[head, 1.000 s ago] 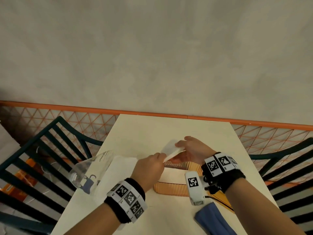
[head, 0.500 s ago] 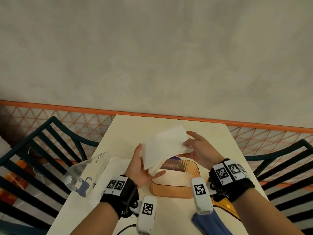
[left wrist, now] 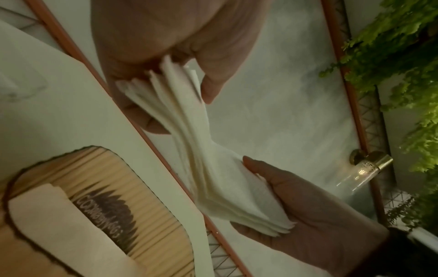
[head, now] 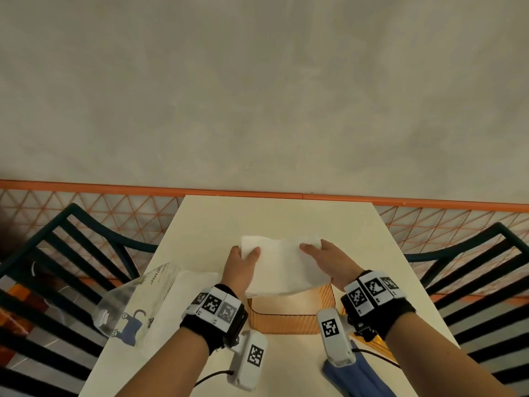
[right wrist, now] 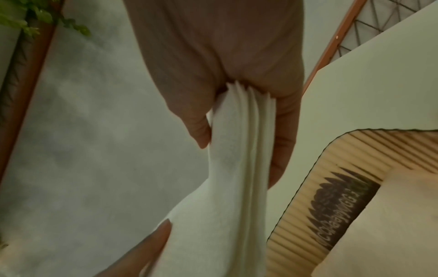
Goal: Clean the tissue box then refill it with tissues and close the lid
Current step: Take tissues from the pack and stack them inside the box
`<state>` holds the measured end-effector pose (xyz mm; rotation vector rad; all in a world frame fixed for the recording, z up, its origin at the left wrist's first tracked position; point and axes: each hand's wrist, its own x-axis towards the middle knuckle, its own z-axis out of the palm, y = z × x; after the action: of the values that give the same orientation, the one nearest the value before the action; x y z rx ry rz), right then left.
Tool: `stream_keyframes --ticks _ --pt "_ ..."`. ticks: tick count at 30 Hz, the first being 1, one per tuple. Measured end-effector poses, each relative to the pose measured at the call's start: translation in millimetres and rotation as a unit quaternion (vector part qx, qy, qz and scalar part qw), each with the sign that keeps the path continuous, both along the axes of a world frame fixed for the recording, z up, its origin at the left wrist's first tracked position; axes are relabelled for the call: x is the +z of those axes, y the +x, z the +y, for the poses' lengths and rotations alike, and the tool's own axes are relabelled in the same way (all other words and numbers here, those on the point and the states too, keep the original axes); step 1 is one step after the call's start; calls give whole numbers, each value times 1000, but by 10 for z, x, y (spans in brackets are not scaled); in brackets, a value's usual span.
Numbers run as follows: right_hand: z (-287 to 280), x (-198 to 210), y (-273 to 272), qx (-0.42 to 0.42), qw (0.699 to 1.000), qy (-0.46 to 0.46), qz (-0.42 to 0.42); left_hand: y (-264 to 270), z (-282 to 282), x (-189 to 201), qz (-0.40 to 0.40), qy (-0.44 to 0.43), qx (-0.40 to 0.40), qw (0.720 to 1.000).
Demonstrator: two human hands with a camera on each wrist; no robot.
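Observation:
A white stack of tissues (head: 282,263) hangs flat above the open orange ribbed tissue box (head: 283,323) on the cream table (head: 274,216). My left hand (head: 243,263) grips the stack's left end, thumb on top. My right hand (head: 326,260) grips its right end the same way. In the left wrist view the tissues (left wrist: 189,135) fan out between the left hand (left wrist: 170,86) and the right hand (left wrist: 296,202), with the box (left wrist: 113,196) below. The right wrist view shows the tissues (right wrist: 237,168) pinched by the right hand (right wrist: 237,120) beside the box (right wrist: 331,196), which holds white tissues inside.
A clear plastic tissue wrapper (head: 134,305) lies on the table at the left. A blue cloth (head: 357,376) lies at the near right edge, with an orange piece (head: 375,346) beside it. Dark slatted chairs (head: 51,262) flank the table. A railing (head: 257,193) runs behind.
The stack has turned from tilted to flat over the box. My left hand has turned from palm up below the stack to a grip on its left end, thumb on top. My right hand holds the right end.

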<state>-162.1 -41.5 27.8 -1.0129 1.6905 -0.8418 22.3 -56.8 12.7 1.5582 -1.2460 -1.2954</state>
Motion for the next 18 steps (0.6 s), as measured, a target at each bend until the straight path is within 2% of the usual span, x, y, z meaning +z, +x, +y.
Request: stream_keyframes --ticks 6,9,12,18 --pt "153 -11 -146 55 993 -92 -52 -55 0 -47 -49 -69 -32 996" --pt "303 -167 -233 20 990 -130 -51 -146 171 -138 -43 -115 -63 990" --pt "510 -447 -340 -30 989 -139 -42 -288 345 -397 -33 -161 -72 984" --pt "724 -793 -381 -26 992 -118 30 -474 529 -860 -63 -107 -130 984"
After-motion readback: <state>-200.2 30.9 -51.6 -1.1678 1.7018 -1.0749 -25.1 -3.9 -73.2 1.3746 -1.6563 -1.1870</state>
